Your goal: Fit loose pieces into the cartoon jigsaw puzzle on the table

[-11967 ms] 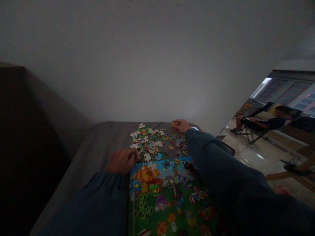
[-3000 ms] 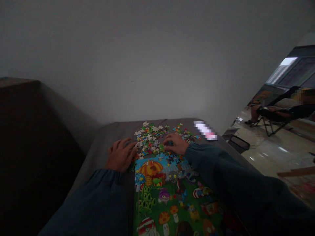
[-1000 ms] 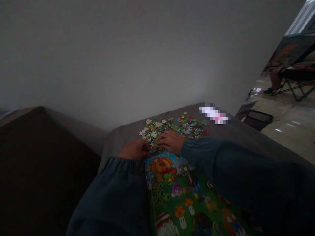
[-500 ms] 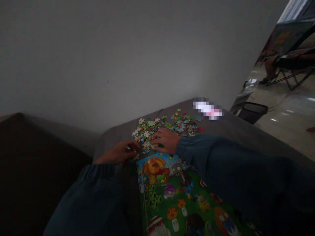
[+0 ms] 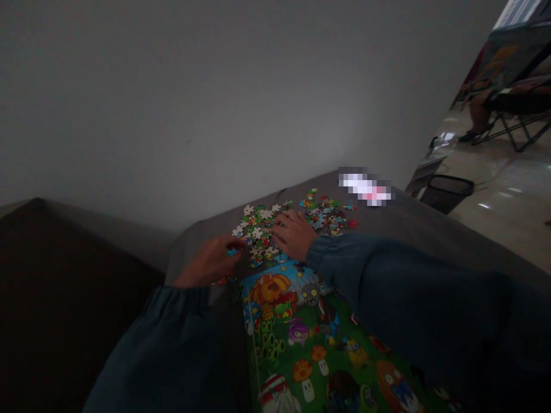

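Observation:
Loose jigsaw pieces lie heaped on the grey cloth surface, some picture side up, some showing plain pale backs. My left hand, slightly blurred, is at the pile's near left edge. Its thumb and forefinger curl round a small blue jigsaw piece. My right hand rests palm down on the middle of the pile, fingers stretched out, hiding the pieces beneath. Closer to me lies a colourful picture sheet with cartoon plants and a zombie; my right sleeve covers part of its right side.
A bright pixelated object lies at the surface's far right. Behind the surface rises a grey wall. A dark block-shaped object stands at left. On the right are a black bin and a person's leg by a folding chair.
My left hand has lifted slightly and drawn up with a blue piece showing in its fingers. My right hand has shifted a little away from me over the pile.

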{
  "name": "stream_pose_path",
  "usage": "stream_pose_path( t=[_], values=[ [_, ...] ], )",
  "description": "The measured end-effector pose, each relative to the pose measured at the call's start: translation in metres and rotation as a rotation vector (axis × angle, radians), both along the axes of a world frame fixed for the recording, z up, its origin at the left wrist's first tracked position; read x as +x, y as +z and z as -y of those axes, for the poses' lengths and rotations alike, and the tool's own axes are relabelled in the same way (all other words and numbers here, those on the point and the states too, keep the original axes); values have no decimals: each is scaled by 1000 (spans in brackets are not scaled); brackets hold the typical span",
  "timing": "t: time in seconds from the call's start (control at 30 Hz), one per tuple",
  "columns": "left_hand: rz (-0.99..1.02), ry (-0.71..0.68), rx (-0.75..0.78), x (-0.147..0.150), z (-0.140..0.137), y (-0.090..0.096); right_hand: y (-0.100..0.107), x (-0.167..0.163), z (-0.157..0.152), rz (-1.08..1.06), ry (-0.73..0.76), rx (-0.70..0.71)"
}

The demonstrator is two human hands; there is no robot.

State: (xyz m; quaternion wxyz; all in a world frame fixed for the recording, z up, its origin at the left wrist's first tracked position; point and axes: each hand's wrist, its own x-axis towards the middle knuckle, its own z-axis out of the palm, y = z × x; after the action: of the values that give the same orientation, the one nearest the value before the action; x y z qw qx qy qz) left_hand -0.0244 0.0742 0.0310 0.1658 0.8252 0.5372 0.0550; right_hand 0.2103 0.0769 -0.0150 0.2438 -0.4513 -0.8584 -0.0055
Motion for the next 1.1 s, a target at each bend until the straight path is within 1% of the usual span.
stream_pose_path(
  t=[0.13,0.23,0.3,0.4,0.53,0.7,0.8,0.87,0.97,1.1],
  values=[
    [-50,16,105,23,0,-17,-6,-4,3,35,94,-55],
    [-66,17,152,27,-1,-27,-9,-4,2,29,104,-95],
    [-71,-3,151,25,-2,-30,-9,-3,0,16,99,-121],
    [-76,-28,129,24,-3,-29,-7,-3,-1,-16,69,-161],
    [-81,-47,100,19,-4,-23,-7,-7,0,-60,29,-209],
    [-107,22,95,-1,-8,-9,-10,-12,1,-88,12,-261],
    [-109,33,50,-10,-9,-5,-7,-13,3,-74,10,-259],
    [-96,15,21,-8,-9,-6,-3,-13,5,-55,10,-248],
    [-75,-18,10,2,-7,-11,4,-12,7,-23,25,-243],
    [-68,-78,-3,13,-5,-17,5,-15,8,-18,9,-277]
  ],
)
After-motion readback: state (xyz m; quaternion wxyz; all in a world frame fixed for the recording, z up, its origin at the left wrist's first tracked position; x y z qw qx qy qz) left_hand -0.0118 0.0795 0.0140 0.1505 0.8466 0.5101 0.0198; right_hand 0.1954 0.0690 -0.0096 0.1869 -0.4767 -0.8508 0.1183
